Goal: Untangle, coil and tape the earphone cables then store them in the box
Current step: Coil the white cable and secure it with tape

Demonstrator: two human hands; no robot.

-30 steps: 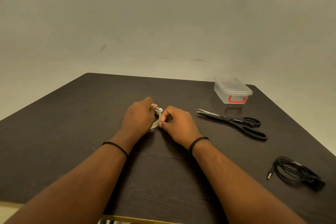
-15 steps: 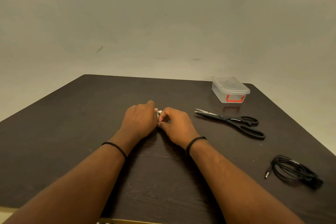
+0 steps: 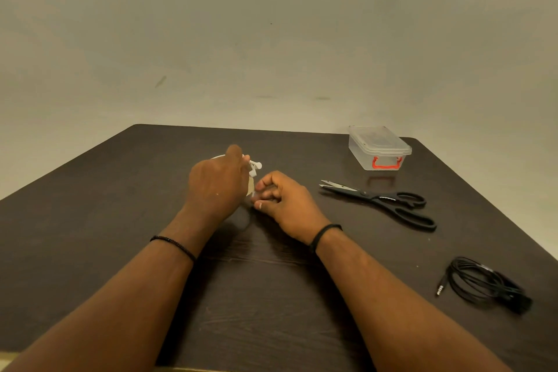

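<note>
My left hand (image 3: 218, 183) grips a coiled white earphone (image 3: 255, 167) at the middle of the dark table (image 3: 90, 235); its white buds stick out past my fingers. A tape roll (image 3: 250, 187) shows as a tan sliver between my hands, mostly hidden. My right hand (image 3: 283, 199) has its fingers curled, and its fingertips pinch at the tape's edge beside the left hand. A coiled black earphone (image 3: 483, 284) with its jack lies at the near right. A clear lidded box (image 3: 379, 147) with a red latch stands at the far right.
Black scissors (image 3: 383, 201) lie shut between the box and my right hand, blades pointing left. The table's right edge runs close to the black earphone. A plain wall rises behind the table.
My left hand has lifted and tilted, so the white buds and the tape's edge show more. My right hand has drawn slightly apart from it.
</note>
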